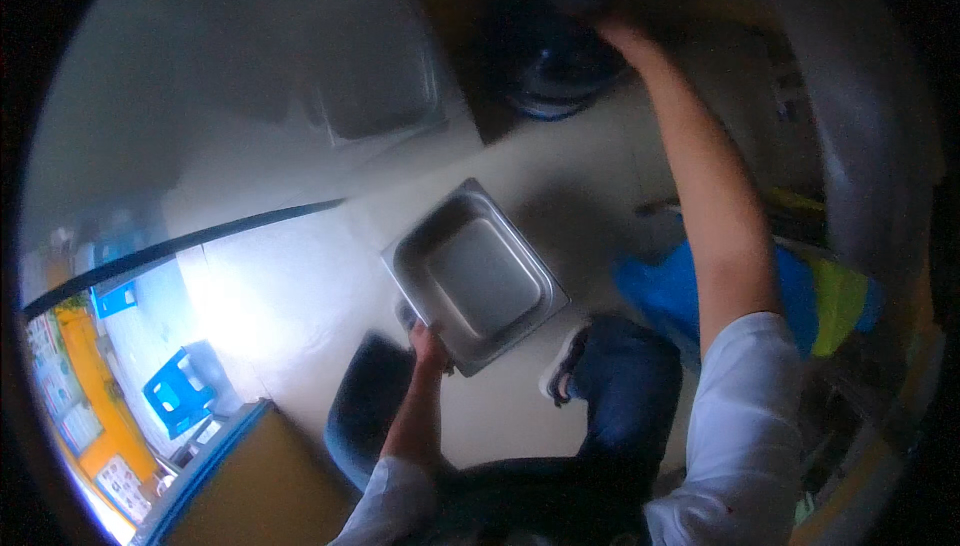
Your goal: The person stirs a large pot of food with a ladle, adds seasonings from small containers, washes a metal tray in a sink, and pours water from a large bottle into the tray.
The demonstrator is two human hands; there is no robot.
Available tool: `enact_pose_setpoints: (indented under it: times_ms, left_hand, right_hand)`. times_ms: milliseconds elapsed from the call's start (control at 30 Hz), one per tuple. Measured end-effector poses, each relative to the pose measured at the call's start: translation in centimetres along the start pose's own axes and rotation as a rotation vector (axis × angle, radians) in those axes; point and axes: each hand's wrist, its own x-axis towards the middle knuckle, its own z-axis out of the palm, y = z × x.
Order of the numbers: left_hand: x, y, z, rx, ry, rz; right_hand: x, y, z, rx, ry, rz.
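Note:
My left hand [430,348] grips the near left rim of a rectangular stainless steel pan [487,279]. The pan hangs tilted over the pale floor, its inside facing me, and I see nothing in it. My right arm stretches far forward into a dark corner. There my right hand [613,29] is at a dark, rounded object [551,84] with a shiny lower edge. Shadow and blur hide the fingers, so whether they grasp it cannot be seen.
A large reflective panel [225,95] at upper left mirrors the pan. Blue and yellow-green material [836,306] lies beside my right arm. A brown, blue-edged piece of furniture [255,478] stands lower left, with a blue plastic stool [180,392] beyond it.

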Motion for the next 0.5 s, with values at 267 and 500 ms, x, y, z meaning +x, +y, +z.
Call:
enact_pose_setpoints:
  times_ms: [267, 500]
  left_hand:
    - [8.7, -8.9, -0.2, -0.148, 0.012, -0.016]
    - [6.2, -6.3, 1.0, 0.696, 0.309, 0.306]
  right_hand:
    - [5.0, 2.2, 4.8, 0.153, 0.437, -0.226]
    - [-0.4, -2.1, 2.7, 0.149, 0.467, -0.425]
